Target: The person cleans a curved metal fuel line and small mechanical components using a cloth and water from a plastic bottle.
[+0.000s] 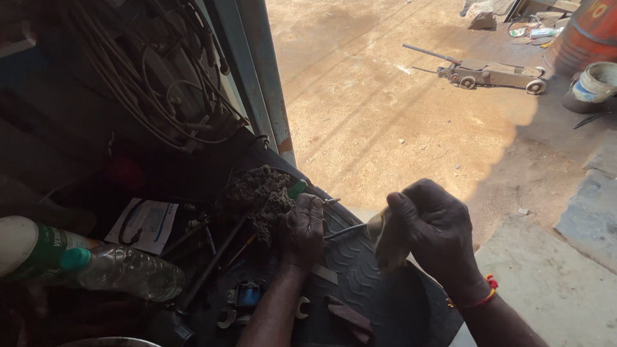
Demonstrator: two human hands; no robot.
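The left hand (302, 231) closes on a thin metal tool (344, 230) over the tyre (366, 283), the right hand (430, 228) clamps a small rag (385, 244); the tool may slip.

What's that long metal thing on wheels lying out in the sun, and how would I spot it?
Look past the dark tyre under the hands to the sunlit dirt yard. Near the top right, beside an orange drum, lies a trolley jack. Its low grey body, small wheels and long thin handle set it apart.
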